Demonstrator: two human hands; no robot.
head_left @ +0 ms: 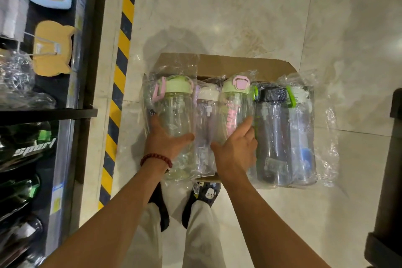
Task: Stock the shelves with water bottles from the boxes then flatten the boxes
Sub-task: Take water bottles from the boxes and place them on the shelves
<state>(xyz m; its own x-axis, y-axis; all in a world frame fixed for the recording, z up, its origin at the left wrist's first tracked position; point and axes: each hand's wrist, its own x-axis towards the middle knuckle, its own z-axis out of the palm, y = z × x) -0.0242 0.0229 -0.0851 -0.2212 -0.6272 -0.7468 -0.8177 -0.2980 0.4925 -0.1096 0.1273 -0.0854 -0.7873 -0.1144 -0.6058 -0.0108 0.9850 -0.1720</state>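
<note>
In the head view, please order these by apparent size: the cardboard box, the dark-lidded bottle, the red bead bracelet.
1. cardboard box, though bottles hide most of it
2. dark-lidded bottle
3. red bead bracelet

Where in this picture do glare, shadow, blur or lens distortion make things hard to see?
Head view: glare glints on the plastic wrap round the bottles; a soft shadow falls on the floor behind the cardboard box; the shelf at left is dark and blurred; the wide lens bends the striped tape.
</note>
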